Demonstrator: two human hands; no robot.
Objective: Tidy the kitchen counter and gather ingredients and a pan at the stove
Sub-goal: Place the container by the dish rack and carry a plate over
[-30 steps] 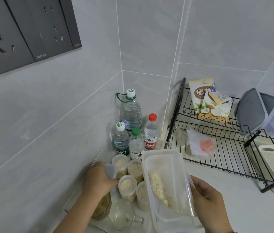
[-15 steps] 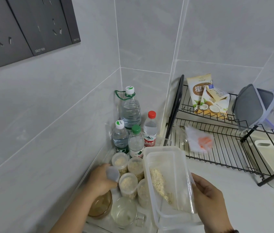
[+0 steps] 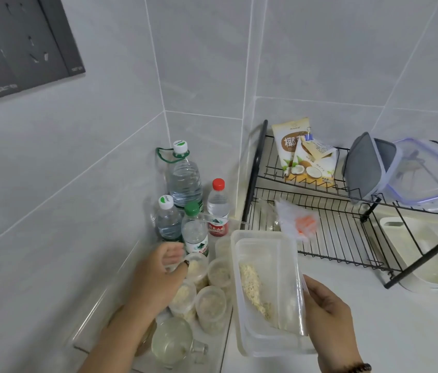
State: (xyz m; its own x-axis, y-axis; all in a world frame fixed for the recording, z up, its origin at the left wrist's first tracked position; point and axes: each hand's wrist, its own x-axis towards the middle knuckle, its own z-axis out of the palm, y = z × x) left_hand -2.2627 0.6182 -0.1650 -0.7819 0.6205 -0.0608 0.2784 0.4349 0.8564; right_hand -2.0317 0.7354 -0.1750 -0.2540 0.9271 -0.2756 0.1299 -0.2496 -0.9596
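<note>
My right hand grips the right edge of a clear rectangular container with a little pale grain lying in it. To its left, several small grain-filled jars stand on a clear tray in the corner. My left hand is over the tray with curled fingers round a small clear cup, right beside the rear jar. A glass mug stands at the tray's front. My forearm hides what is beneath it.
Several water bottles stand in the wall corner behind the jars. A black wire dish rack to the right holds coconut snack bags, a grey-lidded box, a clear box and a plastic bag. A white tray lies beneath it.
My left hand has moved away from me with the small clear cup, from the tray's front to the rear jar. My right hand still holds the container in the same place.
</note>
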